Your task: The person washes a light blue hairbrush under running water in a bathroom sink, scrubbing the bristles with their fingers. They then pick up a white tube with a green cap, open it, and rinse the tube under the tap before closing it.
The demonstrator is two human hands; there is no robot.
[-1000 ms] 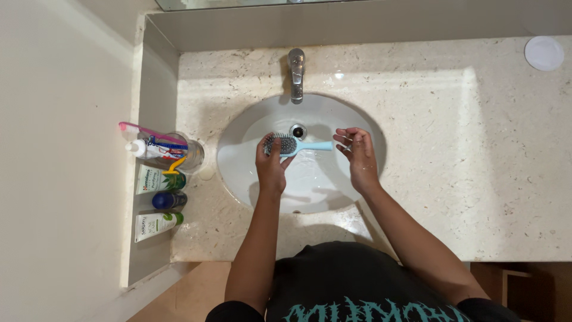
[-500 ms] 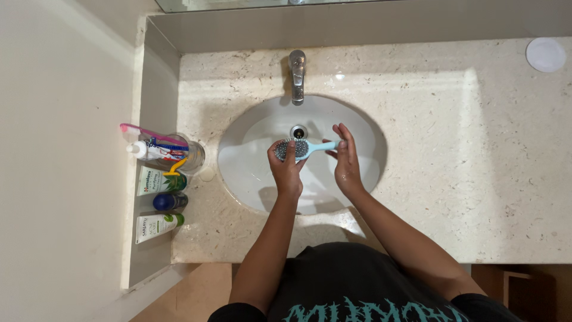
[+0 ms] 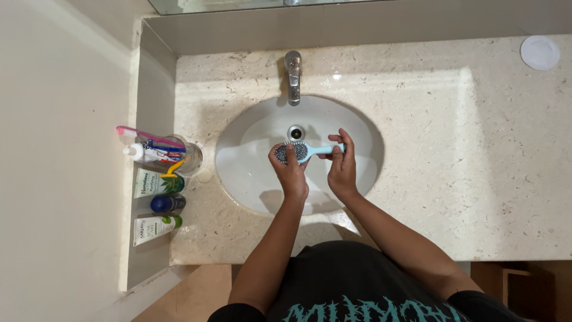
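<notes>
The left hand [image 3: 290,172] covers part of the hairbrush [image 3: 298,151] head. The desk [image 3: 476,149] runs off the right edge. Both arms are cut by the bottom edge.

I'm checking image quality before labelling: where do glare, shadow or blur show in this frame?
Head view: a bright light patch lies across the countertop; a small glare spot sits right of the tap; the arms shadow the sink front; the hairbrush and both hands look sharp.
</notes>
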